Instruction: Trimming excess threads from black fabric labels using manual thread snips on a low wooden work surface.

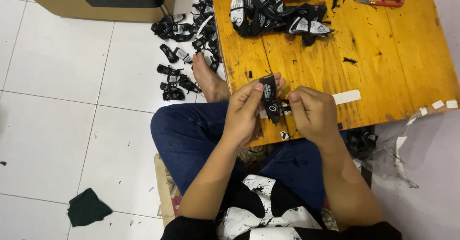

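A black woven label was held upright over the near edge of the wooden desk, pinched closed in the left hand's grip, with the right hand pinching at its side. A label pile lay at twelve o'clock, red snips at one o'clock.

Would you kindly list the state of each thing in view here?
Black label: upright, pinched in left hand.
Right hand: fingertips at the label's lower edge.
Red snips: lying unused on wooden table.
Label pile: heaped on the table.
Floor labels: scattered.
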